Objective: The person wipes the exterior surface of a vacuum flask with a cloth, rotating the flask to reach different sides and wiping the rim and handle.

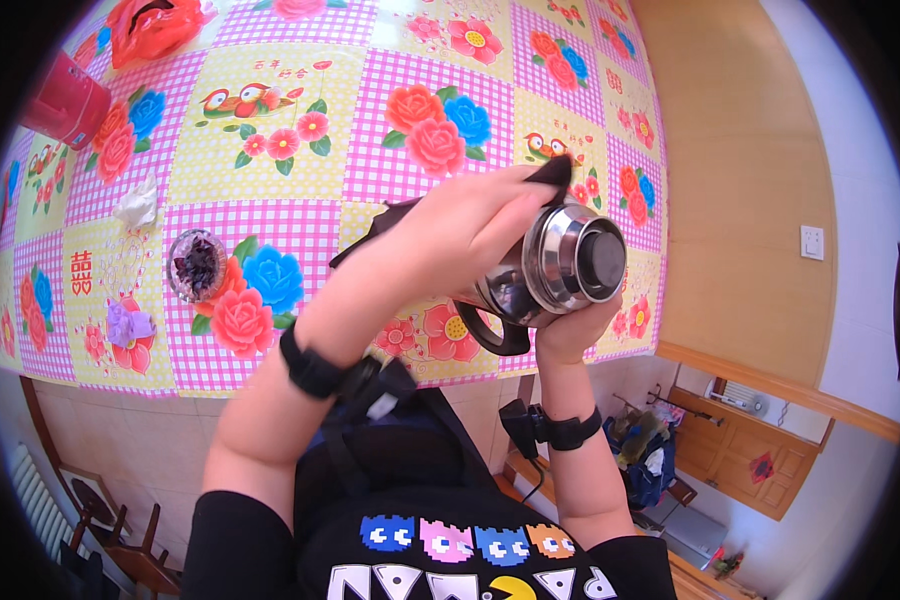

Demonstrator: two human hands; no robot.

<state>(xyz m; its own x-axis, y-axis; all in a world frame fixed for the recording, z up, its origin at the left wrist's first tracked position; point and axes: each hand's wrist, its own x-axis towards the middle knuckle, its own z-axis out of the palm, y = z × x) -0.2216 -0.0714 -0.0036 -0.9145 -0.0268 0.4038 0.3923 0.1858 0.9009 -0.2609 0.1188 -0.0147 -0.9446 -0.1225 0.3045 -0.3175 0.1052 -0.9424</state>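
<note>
A stainless steel vacuum jug [506,289] is held tilted over the table, its capped end with a dark round top [601,259] towards the right. Its black handle [495,334] hangs on the near side. My left hand [472,221] lies over the upper side of the jug and holds a black cloth [555,176], part of which shows past the fingertips. More dark cloth [375,229] shows behind my left wrist. From below, my right hand [577,330] grips the jug near its capped end; some of its fingers are hidden behind the metal.
A flowered plastic tablecloth [270,217] covers the table. On the left are a glass dish with dark contents [197,266], a crumpled white tissue [136,204], a purple crumpled piece [129,322], a red container [67,101] and a red plastic bag [154,30]. A wooden chair [139,555] stands lower left.
</note>
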